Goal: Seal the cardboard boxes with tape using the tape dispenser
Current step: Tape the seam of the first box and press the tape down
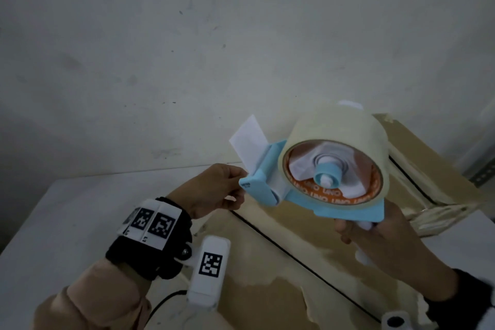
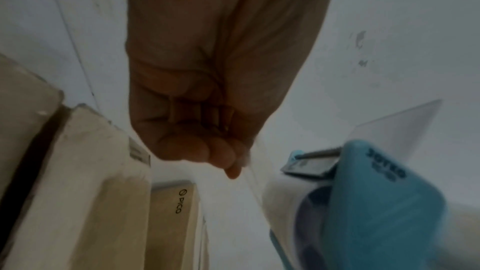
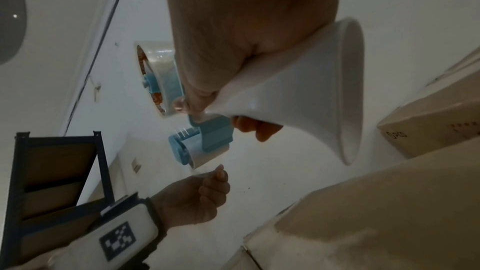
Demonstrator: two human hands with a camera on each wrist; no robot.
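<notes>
While we look down in the head view, our right hand [image 1: 380, 244] grips the white handle of the tape dispenser [image 1: 316, 169] at centre right, above the cardboard box [image 1: 267, 262] in the lower middle. Our left hand [image 1: 214, 187] pinches the tape end [image 1: 245, 190] at the dispenser's nose.

Left wrist view: fingertips [image 2: 228, 159] pressed together on clear tape — blue dispenser at lower right.

Right wrist view: fingers curl round the handle [image 3: 298, 93] at upper centre.
</notes>
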